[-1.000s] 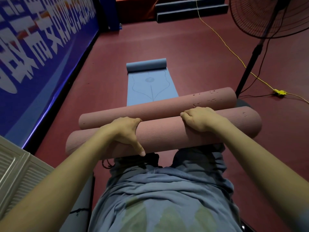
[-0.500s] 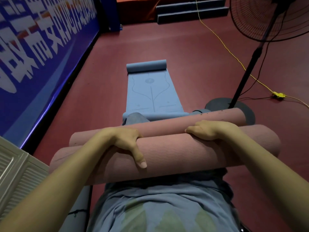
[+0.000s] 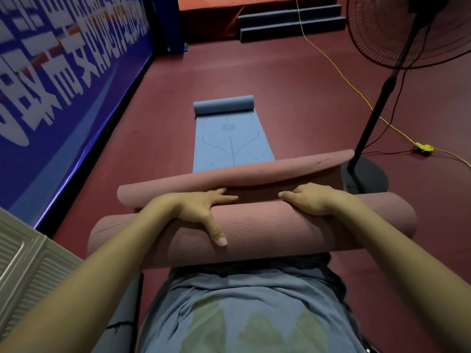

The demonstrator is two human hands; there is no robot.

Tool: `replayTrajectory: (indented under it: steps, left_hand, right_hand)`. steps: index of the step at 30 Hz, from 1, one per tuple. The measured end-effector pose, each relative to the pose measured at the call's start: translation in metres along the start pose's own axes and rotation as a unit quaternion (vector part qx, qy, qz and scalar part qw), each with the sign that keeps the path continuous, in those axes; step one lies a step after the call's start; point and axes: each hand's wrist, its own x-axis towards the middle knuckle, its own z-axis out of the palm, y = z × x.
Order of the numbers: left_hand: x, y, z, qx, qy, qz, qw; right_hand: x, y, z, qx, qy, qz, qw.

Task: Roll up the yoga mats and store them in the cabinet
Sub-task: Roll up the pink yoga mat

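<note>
A pink yoga mat lies across my front at waist height, its thick roll nearest me. Its far end curls up as a looser second roll, with a short flat stretch between the two. My left hand straddles the thick roll, thumb down its near side and fingers reaching into the gap behind it. On the right half, my right hand holds the same roll with its fingers pointing left into the gap. A blue yoga mat lies on the floor beyond, rolled only at its far end.
A white louvred cabinet door stands at the lower left. A blue banner wall runs along the left. A standing fan with a round base stands on the right, beside a yellow cable and socket. Steps rise at the back.
The pink mat has come up and closer to me. Its far roll has loosened away from the thick roll, opening a gap, and my fingers now stretch into that gap.
</note>
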Motion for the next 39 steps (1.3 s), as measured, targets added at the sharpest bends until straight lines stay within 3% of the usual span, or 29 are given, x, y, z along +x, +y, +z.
replayTrajectory:
  steps: [6, 11, 14, 18, 27, 30, 39]
  left_hand:
    - [-0.009, -0.032, -0.014, -0.019, 0.045, -0.062, 0.997]
    - [-0.011, -0.063, -0.008, -0.107, 0.172, -0.010, 0.979]
    - [-0.012, -0.061, -0.005, -0.109, 0.209, 0.030, 0.971]
    - [-0.026, -0.050, 0.008, -0.074, 0.286, 0.052, 0.954]
    - [-0.048, -0.013, 0.018, 0.178, 0.194, -0.067, 0.962]
    - [-0.048, -0.009, 0.025, 0.199, 0.174, -0.089, 0.960]
    - [-0.029, -0.020, 0.034, 0.177, 0.252, -0.039, 0.950]
  right_hand:
    - [0.017, -0.026, -0.007, 0.000, 0.051, -0.036, 0.998]
    - [0.031, -0.035, -0.012, -0.015, 0.095, -0.026, 0.995]
    - [0.035, -0.026, -0.012, 0.007, 0.096, -0.009, 0.995]
    - [0.032, -0.028, -0.001, 0.021, 0.194, -0.029, 0.980]
    - [0.039, -0.048, 0.007, 0.025, 0.197, -0.036, 0.979]
    - [0.037, -0.054, 0.002, 0.007, 0.220, -0.046, 0.974]
    - [0.010, -0.050, 0.018, -0.101, 0.277, -0.129, 0.947]
